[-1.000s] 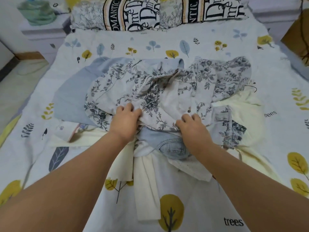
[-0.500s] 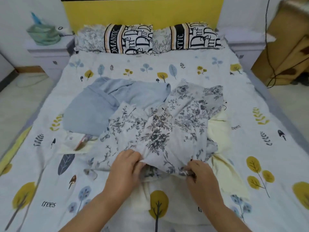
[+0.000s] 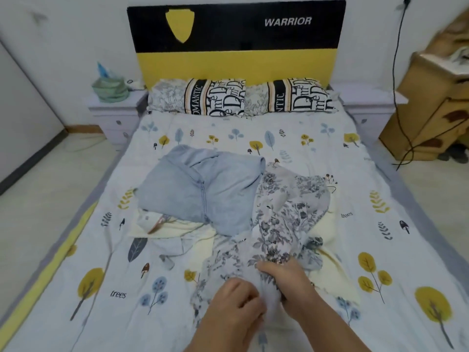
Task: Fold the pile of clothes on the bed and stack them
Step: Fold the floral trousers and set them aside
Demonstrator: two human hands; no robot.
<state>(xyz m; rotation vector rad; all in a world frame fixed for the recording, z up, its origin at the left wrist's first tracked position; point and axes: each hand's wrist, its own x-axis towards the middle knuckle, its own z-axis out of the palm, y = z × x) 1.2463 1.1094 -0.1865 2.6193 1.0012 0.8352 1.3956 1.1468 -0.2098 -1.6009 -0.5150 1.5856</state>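
jeans [image 3: 203, 189] left of shirt [image 3: 284, 219], on bed [image 3: 253, 133]

Home bedroom, double bed [image 3: 228, 133] with headboard [image 3: 236, 44], pillows [image 3: 215, 97], nightstand [image 3: 114, 115]

left hand [image 3: 237, 299]: bare, no ring or glove showing
right hand [image 3: 285, 278]: bare, no ring or glove showing
wrists: bare, with no watch, band or cuff
forearms: bare as far as the lower edge of the view, no sleeve in sight
nails: too blurred to tell
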